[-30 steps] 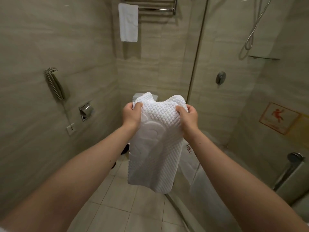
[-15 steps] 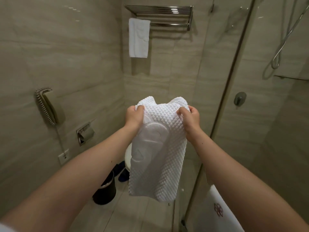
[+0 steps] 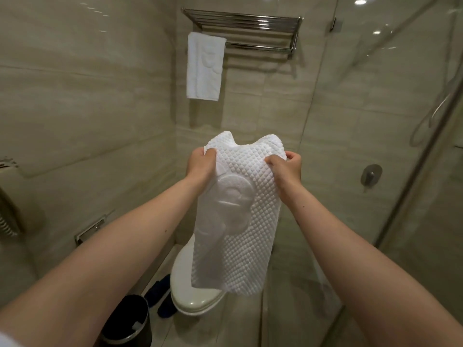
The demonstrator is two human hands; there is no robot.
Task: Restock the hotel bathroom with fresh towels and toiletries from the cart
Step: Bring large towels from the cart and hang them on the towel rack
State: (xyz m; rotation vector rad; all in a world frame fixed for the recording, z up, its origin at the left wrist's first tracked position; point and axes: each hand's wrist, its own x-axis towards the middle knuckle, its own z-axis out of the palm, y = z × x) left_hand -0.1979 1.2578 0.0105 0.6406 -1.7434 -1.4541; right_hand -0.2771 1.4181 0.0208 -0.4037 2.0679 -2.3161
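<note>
Head view, hanging step. L hand (image 3: 200,165) and R hand (image 3: 284,169) each pinch an upper corner of the waffle-weave towel (image 3: 240,221), fingers curled into the cloth. The hands are apart w/ the top edge bunched between them. The rest hangs free in mid-air, above the toilet lid (image 3: 190,294) and below the chrome rack (image 3: 250,28) on the rear wall. A folded towel (image 3: 204,68) hangs from the rack's lower bar at its left end; the bar to the right of it looks bare. Judgement: the step in hand is prob. draping this towel beside the hung one. To do it well: spread the hands so the top edge goes taut, lift clear of the bar, lay the cloth over approx. at its midline so both halves hang even, embossed emblem facing out, hem level w/ the neighbour, no overlap. Keep the lower hem off the toilet and clear of the glass shower door (image 3: 375,146) at right.
</note>
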